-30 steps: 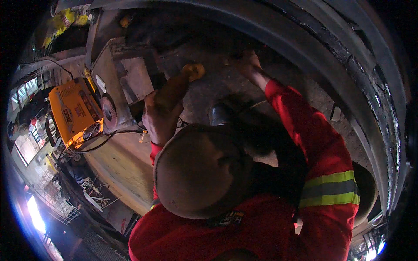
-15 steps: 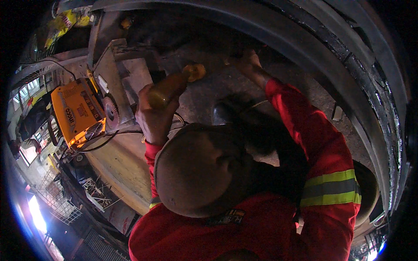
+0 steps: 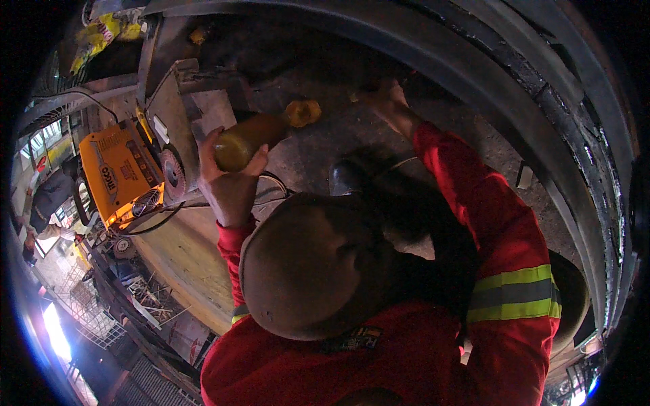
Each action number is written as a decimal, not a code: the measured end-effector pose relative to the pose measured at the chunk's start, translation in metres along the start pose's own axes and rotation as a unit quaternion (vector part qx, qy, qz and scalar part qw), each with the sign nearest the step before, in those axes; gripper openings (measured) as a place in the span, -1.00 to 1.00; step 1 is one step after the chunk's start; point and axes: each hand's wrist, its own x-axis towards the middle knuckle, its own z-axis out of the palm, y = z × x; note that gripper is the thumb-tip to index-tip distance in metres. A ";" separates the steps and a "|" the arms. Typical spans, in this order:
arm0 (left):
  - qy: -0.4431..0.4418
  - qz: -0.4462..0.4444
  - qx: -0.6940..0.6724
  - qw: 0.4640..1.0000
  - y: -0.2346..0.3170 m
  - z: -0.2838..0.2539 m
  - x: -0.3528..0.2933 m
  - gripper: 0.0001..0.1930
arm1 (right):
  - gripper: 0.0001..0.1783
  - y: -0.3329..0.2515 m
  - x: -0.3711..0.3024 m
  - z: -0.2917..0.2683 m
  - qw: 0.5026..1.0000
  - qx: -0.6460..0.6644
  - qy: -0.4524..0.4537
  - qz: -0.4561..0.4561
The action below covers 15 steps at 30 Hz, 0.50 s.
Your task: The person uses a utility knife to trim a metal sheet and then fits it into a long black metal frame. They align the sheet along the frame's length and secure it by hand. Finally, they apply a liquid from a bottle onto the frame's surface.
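My left hand (image 3: 233,179) is closed around an amber, translucent bottle (image 3: 258,135), tilted with its rounded base toward me. The bottle's narrow end points away to the right and meets a small round orange piece (image 3: 302,114); whether the two are joined I cannot tell. Farther forward and to the right, my right hand (image 3: 387,101) reaches low into shadow beneath a curved metal beam. Its fingers are bent, and darkness hides whatever they hold or touch. Both sleeves are red, with a reflective band. Below the hands, a brown rounded shape (image 3: 311,264) fills the middle, probably my knee.
An orange welding machine (image 3: 115,176) stands at left, its cables trailing toward the middle. A toothed disc (image 3: 172,172) leans beside it. Curved dark metal beams (image 3: 542,135) arch over the top and right. Another person (image 3: 51,196) is at the far left.
My left hand has shifted slightly left and lower on the bottle, showing more of its base. My right hand stays almost in place. The person at far left has moved.
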 end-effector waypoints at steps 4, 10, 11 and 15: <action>0.007 0.000 -0.006 1.000 0.005 0.000 0.003 -0.33 | -0.76 0.010 0.004 -0.001 1.000 0.014 0.021 -0.005; 0.013 -0.010 -0.023 1.000 0.007 -0.007 0.004 -0.31 | -0.81 0.009 0.003 0.002 0.999 -0.029 0.021 -0.011; 0.016 -0.003 -0.019 1.000 0.008 -0.007 0.005 -0.30 | -0.82 0.015 0.006 0.004 0.999 -0.036 0.029 -0.020; 0.014 -0.015 -0.055 0.998 0.019 -0.011 0.005 -0.31 | -0.82 0.028 0.013 0.010 0.997 -0.048 0.045 -0.039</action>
